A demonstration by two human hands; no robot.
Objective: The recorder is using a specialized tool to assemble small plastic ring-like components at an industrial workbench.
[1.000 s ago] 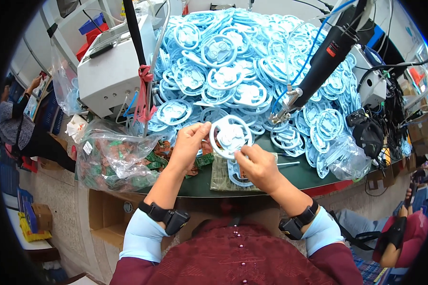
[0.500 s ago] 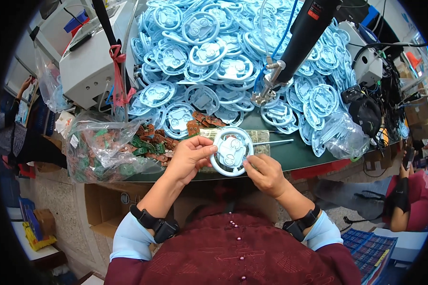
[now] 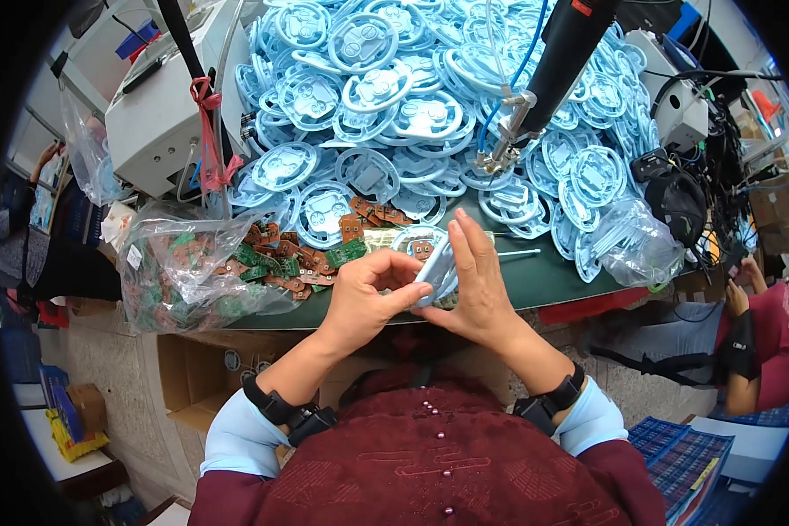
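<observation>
A light blue plastic steering-wheel-shaped part (image 3: 438, 268) is tilted nearly edge-on between my hands above the table's front edge. My left hand (image 3: 370, 294) is closed on its left side, thumb and fingers pinching the rim. Flat against its other side lies my right hand (image 3: 478, 285), fingers stretched up and thumb near the lower rim. Just beyond them, partly hidden, a second blue wheel part (image 3: 401, 240) lies on a yellowish pad (image 3: 379, 238), with a brown circuit board (image 3: 422, 249) showing inside it. A thin pale blue rod (image 3: 522, 252) lies to the right.
A large heap of blue wheel parts (image 3: 394, 96) covers the green table (image 3: 535, 285). Brown and green circuit boards (image 3: 280, 259) spill from a clear bag (image 3: 180, 276) at left. A black tool with a metal fitting (image 3: 504, 145) hangs over the heap. Another person (image 3: 763, 351) is at right.
The wheel part has been turned from facing up to nearly edge-on. My right hand has gone from pinching its rim to lying flat with fingers stretched. The wheel with the board beneath now shows.
</observation>
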